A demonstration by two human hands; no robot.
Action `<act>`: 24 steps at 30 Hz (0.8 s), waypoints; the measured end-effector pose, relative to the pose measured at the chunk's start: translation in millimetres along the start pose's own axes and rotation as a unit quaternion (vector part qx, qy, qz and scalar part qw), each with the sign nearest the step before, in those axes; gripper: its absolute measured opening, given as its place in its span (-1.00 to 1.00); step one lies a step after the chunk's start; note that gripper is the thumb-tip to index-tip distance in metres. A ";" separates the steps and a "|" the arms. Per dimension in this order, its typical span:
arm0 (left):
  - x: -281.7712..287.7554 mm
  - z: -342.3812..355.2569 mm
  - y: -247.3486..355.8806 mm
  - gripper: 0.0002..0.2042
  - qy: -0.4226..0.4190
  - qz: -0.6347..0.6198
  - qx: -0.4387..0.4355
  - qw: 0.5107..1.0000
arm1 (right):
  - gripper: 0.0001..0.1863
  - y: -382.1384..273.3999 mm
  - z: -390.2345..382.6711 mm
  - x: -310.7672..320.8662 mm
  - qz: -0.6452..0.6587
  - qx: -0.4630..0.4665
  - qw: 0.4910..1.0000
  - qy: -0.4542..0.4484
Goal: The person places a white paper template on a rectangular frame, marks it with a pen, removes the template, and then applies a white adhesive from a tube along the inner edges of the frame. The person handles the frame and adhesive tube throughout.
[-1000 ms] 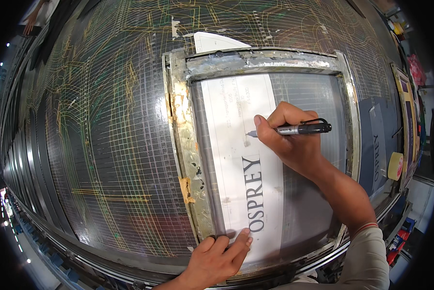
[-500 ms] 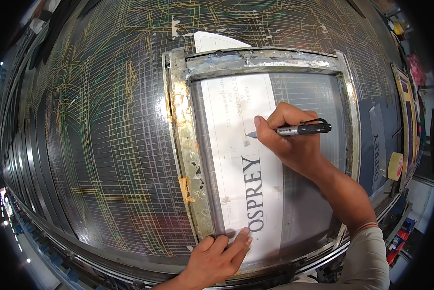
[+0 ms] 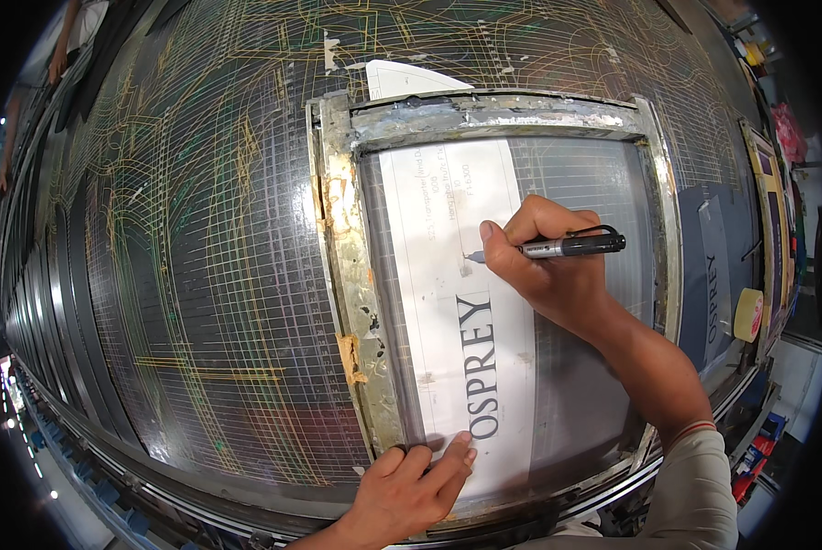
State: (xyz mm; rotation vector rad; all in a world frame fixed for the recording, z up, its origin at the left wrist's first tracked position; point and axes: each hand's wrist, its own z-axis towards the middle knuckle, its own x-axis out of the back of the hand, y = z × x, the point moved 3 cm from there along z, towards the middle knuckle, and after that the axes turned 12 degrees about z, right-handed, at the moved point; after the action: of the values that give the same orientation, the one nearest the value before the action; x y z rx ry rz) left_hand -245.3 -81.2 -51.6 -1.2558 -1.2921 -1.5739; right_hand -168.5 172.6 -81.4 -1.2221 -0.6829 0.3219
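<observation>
My right hand (image 3: 548, 252) grips a black-and-grey marker pen (image 3: 571, 246). Its tip meets a small dark smudge in the upper half of a long white printed sheet (image 3: 443, 339). That sheet lies within a metal screen-printing frame (image 3: 361, 302) and appears to be under the frame's translucent mesh (image 3: 590, 403); large dark lettering runs along it. At the near left corner of the frame, my left hand (image 3: 411, 490) rests with its index finger stretched onto the sheet area beside the lettering. It holds nothing, and its other fingers bend over the frame's edge.
A large dark table (image 3: 219, 266) covered in coloured grid lines carries the frame. White paper (image 3: 406, 78) sticks out past its far edge. To the right lie a dark printed panel (image 3: 695, 275) and a tape roll (image 3: 748, 315). Another person's hand (image 3: 57, 66) shows at far left.
Another person's hand and arm have come into view at the far upper left. My right hand and the marker have shifted only very slightly; my left hand stays in place.
</observation>
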 end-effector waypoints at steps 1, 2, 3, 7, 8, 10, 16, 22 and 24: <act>0.3 0.0 0.0 -0.84 -0.001 0.000 0.000 1.000 | -0.64 0.5 -0.4 -0.4 -0.002 0.001 1.000 0.001; 0.8 0.3 0.1 -0.84 -0.002 0.001 0.001 1.000 | -0.64 1.5 -0.6 -0.7 -0.005 0.001 1.000 0.001; 1.0 0.6 0.2 -0.84 -0.002 0.001 0.002 1.000 | -0.64 2.0 -0.6 -0.8 -0.007 0.002 1.000 0.002; 0.4 0.0 0.1 -0.84 -0.002 0.002 0.000 1.000 | -0.64 0.8 0.3 -0.2 0.010 0.004 1.000 0.015; 0.3 0.0 0.1 -0.84 -0.001 0.002 0.000 1.000 | -0.64 3.0 0.6 0.6 0.016 0.008 1.000 0.018; -0.2 -0.1 0.4 -0.85 0.001 0.002 0.001 1.000 | -0.65 4.1 1.0 0.7 0.025 0.013 0.999 0.021; 0.5 1.0 0.5 -0.85 0.003 0.004 0.006 1.000 | -0.65 2.7 1.2 0.1 0.011 0.007 1.000 0.015; 0.6 0.1 -0.2 -0.84 -0.002 0.000 0.002 1.000 | -0.65 1.2 0.6 -0.9 0.006 0.002 1.000 0.019; 0.7 -0.5 -0.5 -0.83 -0.017 -0.003 0.000 1.000 | -0.65 2.3 0.3 -1.3 0.003 0.006 1.000 0.018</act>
State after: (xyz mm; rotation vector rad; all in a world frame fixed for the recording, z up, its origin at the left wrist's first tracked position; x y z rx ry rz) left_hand -246.0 -81.6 -51.1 -1.2848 -1.3167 -1.5629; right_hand -169.3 172.9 -83.9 -1.2156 -0.6461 0.3077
